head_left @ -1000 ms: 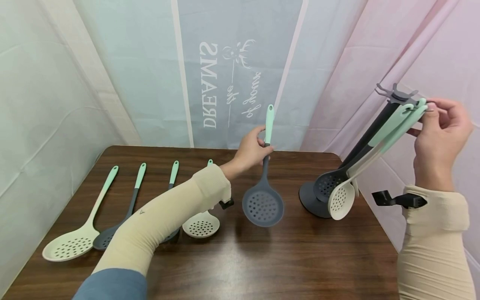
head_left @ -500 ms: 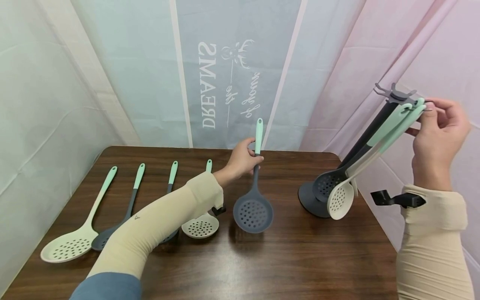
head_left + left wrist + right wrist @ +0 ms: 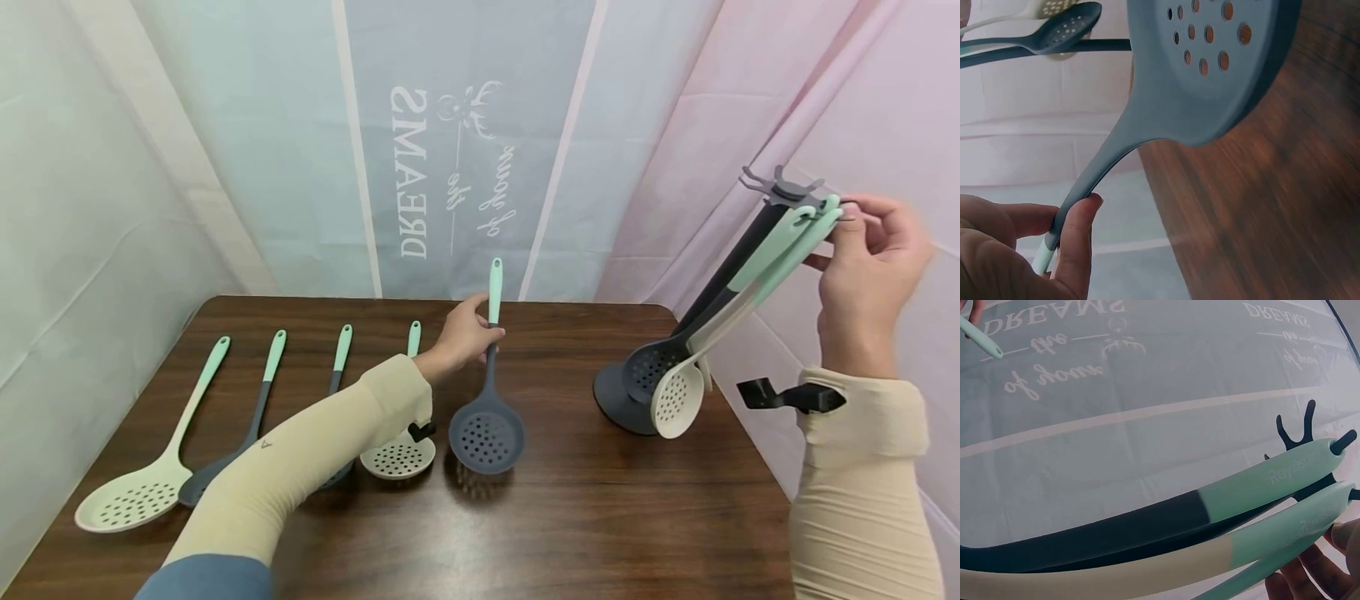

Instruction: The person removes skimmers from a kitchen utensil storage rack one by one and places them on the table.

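Observation:
In the head view my left hand (image 3: pixel 463 335) pinches a dark grey skimmer (image 3: pixel 487 437) where its mint handle meets the grey neck. The skimmer's perforated round head hangs low over the table, its handle pointing up and away. In the left wrist view, thumb and forefinger grip that neck. At the right, my right hand (image 3: pixel 873 275) pinches the mint handle end of a white skimmer (image 3: pixel 678 402) at a hook of the utensil rack (image 3: pixel 791 193). A dark slotted ladle (image 3: pixel 649 371) hangs beside it. A third mint handle (image 3: pixel 1235 582) shows behind in the right wrist view.
On the table's left lie a cream skimmer (image 3: pixel 135 498), a dark slotted turner (image 3: pixel 262 404), another dark utensil (image 3: pixel 337 367) partly behind the left sleeve, and a white skimmer (image 3: pixel 397 458). The rack's round base (image 3: pixel 622 408) stands near the right edge. Curtains (image 3: pixel 300 167) hang behind.
My left hand has carried the dark grey skimmer leftward and lower, closer to the table and to the white skimmer lying there. My right hand has stayed at the rack's hook.

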`<state>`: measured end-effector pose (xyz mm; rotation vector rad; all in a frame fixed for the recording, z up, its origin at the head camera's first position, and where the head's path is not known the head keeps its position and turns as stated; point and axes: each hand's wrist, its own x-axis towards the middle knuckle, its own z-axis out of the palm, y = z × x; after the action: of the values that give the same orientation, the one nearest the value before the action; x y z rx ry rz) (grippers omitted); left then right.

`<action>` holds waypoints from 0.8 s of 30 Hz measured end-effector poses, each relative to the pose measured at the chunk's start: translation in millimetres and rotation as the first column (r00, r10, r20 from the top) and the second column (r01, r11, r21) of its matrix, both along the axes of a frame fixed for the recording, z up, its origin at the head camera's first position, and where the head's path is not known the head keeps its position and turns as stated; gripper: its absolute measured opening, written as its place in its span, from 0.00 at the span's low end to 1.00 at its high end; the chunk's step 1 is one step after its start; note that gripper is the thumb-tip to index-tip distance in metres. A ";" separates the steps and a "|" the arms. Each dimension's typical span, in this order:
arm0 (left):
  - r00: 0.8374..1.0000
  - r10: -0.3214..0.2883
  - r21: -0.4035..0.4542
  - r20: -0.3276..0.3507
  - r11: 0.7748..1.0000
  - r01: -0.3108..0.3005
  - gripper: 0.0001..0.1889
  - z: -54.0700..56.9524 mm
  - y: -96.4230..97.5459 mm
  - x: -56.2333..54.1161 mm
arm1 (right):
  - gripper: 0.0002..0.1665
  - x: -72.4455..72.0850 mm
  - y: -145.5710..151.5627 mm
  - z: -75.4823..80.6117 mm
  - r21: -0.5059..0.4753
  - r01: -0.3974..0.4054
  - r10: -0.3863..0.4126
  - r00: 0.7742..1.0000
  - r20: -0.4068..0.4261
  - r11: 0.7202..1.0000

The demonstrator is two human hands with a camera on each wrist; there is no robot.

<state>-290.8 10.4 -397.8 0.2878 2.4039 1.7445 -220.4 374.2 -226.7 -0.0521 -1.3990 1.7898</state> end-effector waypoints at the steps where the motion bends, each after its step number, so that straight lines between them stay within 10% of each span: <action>1: 1.000 0.003 -0.002 -0.002 1.000 -0.003 0.38 -1.8 -1.4 -0.7 | 0.05 -0.3 -0.6 -0.2 0.003 0.002 -0.002 1.000 -0.003 1.000; 24: 0.989 0.070 -0.129 0.128 0.990 -0.053 0.38 -43.0 -9.6 -6.0 | 0.05 0.8 -4.2 0.3 0.016 0.032 -0.032 0.999 0.028 0.999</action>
<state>-296.9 0.8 -440.8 0.0799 2.4366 1.5744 -219.5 370.0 -226.3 -0.0916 -1.4240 1.7579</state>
